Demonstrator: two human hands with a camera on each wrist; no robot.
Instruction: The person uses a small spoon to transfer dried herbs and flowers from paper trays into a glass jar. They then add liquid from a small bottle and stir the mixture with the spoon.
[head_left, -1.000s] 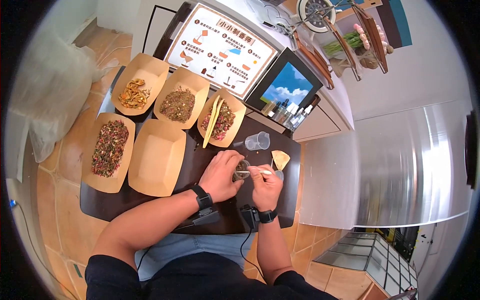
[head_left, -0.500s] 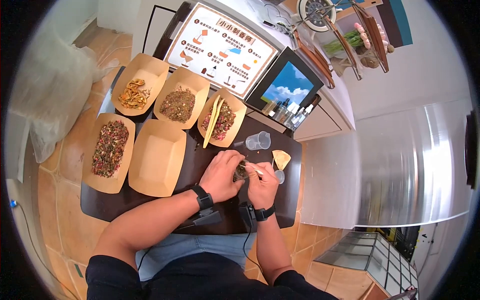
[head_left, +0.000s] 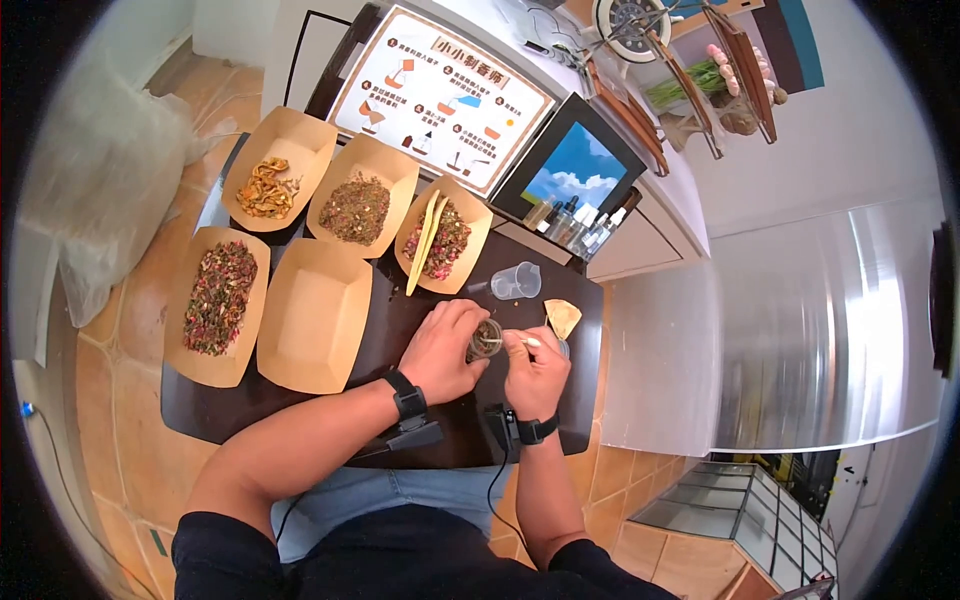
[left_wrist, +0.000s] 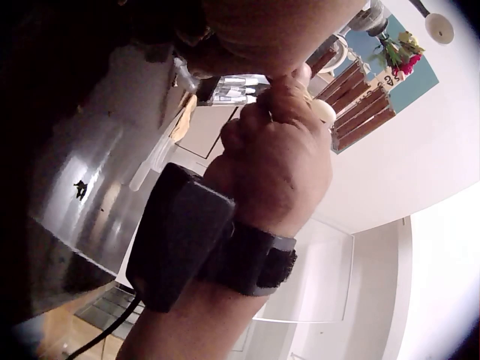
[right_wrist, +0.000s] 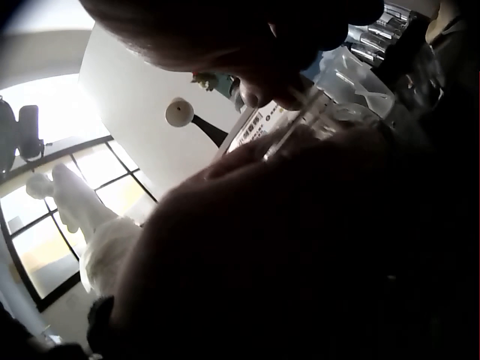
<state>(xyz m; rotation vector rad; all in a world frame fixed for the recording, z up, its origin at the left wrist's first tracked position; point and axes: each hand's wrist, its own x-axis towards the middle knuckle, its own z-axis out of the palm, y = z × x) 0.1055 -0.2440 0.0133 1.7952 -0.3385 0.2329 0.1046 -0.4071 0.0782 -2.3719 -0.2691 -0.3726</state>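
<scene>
My left hand [head_left: 440, 350] curls round the side of a small clear jar [head_left: 486, 342] on the dark table, with dark dried bits inside. Between thumb and fingers, my right hand [head_left: 537, 375] pinches a thin pale stick [head_left: 515, 341] whose one end reaches over the jar's mouth. In the left wrist view, its rounded cream end [left_wrist: 323, 112] sticks out past the right hand [left_wrist: 274, 161]. The right wrist view is mostly dark, with the jar largely hidden.
A clear measuring cup [head_left: 515, 282] and a folded cone of tan paper [head_left: 562, 319] stand beyond my hands. Several paper trays, one bare [head_left: 315, 315], others with dried flowers [head_left: 218, 300], line the left. Yellow tongs [head_left: 427, 245] lie across one. Small bottles [head_left: 575, 228] are behind.
My right hand tilted the stick in toward the jar, then drew back slightly right, the stick now lying flatter. The left hand has stayed on the jar.
</scene>
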